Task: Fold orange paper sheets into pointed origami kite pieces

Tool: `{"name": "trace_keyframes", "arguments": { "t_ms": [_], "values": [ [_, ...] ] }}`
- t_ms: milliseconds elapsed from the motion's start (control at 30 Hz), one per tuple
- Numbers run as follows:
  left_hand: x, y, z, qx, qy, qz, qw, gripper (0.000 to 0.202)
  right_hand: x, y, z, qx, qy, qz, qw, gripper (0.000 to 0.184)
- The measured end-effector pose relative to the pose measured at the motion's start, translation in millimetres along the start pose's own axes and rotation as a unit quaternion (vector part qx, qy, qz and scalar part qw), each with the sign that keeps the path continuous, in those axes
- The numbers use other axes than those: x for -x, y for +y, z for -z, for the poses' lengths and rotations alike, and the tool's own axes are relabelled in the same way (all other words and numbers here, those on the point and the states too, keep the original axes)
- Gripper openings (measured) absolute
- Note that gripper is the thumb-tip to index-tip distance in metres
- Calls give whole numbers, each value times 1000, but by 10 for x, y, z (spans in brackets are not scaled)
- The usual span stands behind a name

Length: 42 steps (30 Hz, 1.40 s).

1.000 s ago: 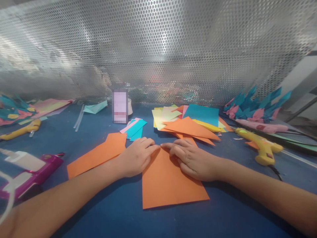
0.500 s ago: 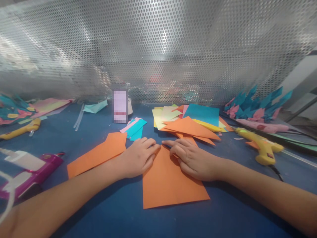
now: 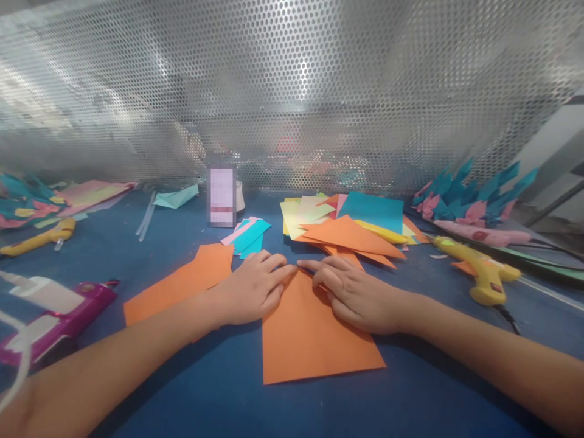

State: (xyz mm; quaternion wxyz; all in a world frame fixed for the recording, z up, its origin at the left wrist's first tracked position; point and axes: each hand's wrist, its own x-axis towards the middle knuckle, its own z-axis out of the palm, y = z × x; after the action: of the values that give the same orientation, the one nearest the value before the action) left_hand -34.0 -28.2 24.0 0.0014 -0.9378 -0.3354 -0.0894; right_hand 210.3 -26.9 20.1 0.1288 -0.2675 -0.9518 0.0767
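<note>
Two hands pressing a fold

Both hands lie flat, fingertips nearly meeting, the left hand [image 3: 249,291] and right hand [image 3: 353,292] holding down the orange sheet [image 3: 310,331] beneath them. Its top corners look folded in; the lower part remains unfolded. Another orange piece [image 3: 182,283] lies left.

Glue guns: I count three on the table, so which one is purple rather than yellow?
The purple glue gun at the near left edge; the other two, one far left and one right, are yellow.

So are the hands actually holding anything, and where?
Nothing is lifted. Both the left hand and right hand press flat on the orange paper, fingertips meeting at its far, pointed end.
</note>
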Motion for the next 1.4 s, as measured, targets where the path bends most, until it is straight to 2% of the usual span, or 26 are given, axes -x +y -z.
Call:
{"name": "trace_keyframes", "arguments": {
  "t_ms": [100, 300, 467, 700, 933, 1067, 1167, 1267, 1333, 1400],
  "values": [
    [3, -5, 8, 11, 5, -10, 1000, 32, -5, 4, 2, -6, -5, 5, 1000, 31],
    [0, -17, -4, 21, 24, -22, 999, 25, -15, 19, 0, 1, -7, 20, 1000, 56],
    [55, -35, 47, 8, 36, -25, 999, 21, -24, 21, 5, 3, -18, 16, 1000, 59],
    [151, -109, 180, -11, -8, -45, 999, 26, -22, 29, -7, -5, -28, 7, 1000, 61],
    [175, -96, 292, -21, -35, -49, 998, 26, -23, 19, -4, -16, -32, 1, 999, 64],
    [194, -58, 276, -7, -15, -4, 1000, 21, -22, 13, 0, -15, -32, 2, 999, 63],
    [175, -21, 190, -3, 17, 90, 996, 18, -18, 7, 7, -17, -29, 2, 999, 62],
    [134, 8, 96, 19, 26, 169, 985, 29, -14, 5, 16, -16, -17, 4, 1000, 58],
    [114, 18, 52, 30, 28, 181, 983, 29, -14, 7, 20, -10, -12, 9, 1000, 51],
    [107, 24, 21, 46, 35, 163, 985, 24, -16, 13, 20, -6, -10, 13, 1000, 44]
  ]
}}
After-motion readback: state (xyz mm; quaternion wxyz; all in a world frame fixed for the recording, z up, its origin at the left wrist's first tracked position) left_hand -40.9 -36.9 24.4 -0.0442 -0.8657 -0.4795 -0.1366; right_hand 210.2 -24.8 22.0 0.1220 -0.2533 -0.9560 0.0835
